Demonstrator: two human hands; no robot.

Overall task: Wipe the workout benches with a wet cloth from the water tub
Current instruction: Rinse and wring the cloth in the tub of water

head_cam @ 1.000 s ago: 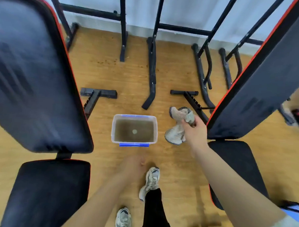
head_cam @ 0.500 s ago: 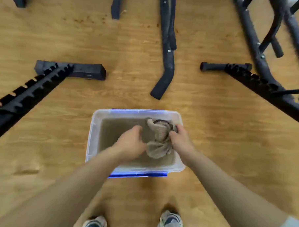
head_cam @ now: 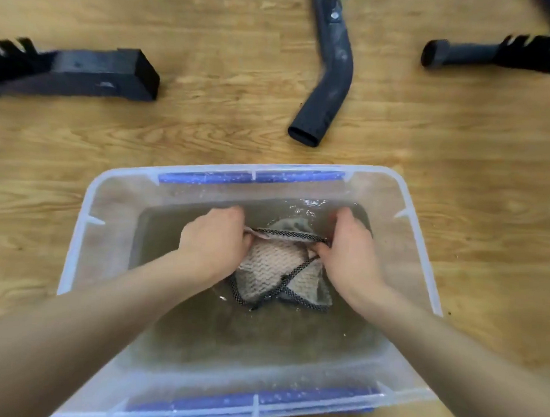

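- Wooden floor (head_cam: 207, 133) fills the view from above, with a clear plastic tub (head_cam: 76, 250) standing on it just below the camera.
- Both hands are down inside the tub. The left hand (head_cam: 214, 237) has its fingers curled round the left edge of the cloth (head_cam: 276, 260), and the right hand (head_cam: 349, 254) grips the right edge, thumb against the dark trim.
- The cloth is pale and waffle-textured with a speckled dark border. It is bunched between the two hands, its lower corners under the surface and its middle fold at about the waterline.
- The water (head_cam: 261, 337) is brownish and murky, and it ripples near the far wall around the fingertips.
- Blue clasps (head_cam: 250, 177) sit on the far and near rims of the tub.
- Beyond the tub only frame parts of the benches show, all well apart from it: a black square foot (head_cam: 100, 73) at the left, a curved tube (head_cam: 331, 84) in the middle and a round-capped foot (head_cam: 444, 56) at the right. No padded bench surface is in view.
- Progress, as a judgement: this is the wetting or rinsing step, so the cloth is being readied and is not yet on a bench.
- Still to come: lifting the cloth out, most likely wringing it over the tub so it does not drip on the floor, carrying it to a pad and wiping.
- Whether any bench has already been wiped cannot be told from here.
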